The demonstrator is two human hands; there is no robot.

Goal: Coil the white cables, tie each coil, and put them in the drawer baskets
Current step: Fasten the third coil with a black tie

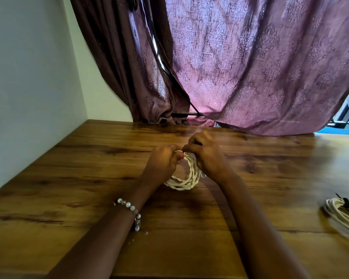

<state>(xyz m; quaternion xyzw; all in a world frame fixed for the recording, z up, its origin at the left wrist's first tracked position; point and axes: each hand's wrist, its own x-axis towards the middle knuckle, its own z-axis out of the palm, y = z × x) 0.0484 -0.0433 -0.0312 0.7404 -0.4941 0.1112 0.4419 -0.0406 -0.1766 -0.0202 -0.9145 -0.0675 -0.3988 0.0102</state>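
Note:
A small coil of twisted white cable (pixel 186 181) is held upright just above the wooden table (pixel 89 178), at its middle. My left hand (pixel 162 162) grips the coil's left side, thumb near its top. My right hand (pixel 205 156) grips the right side, its fingers pinching at the top of the coil. Whatever the fingertips pinch there is hidden. A second white cable coil (pixel 343 216), bound with a black tie, lies on the table at the far right edge.
A purple patterned curtain (pixel 250 67) hangs behind the table's far edge. A white wall (pixel 28 77) bounds the table on the left. A bead bracelet (pixel 129 208) sits on my left wrist.

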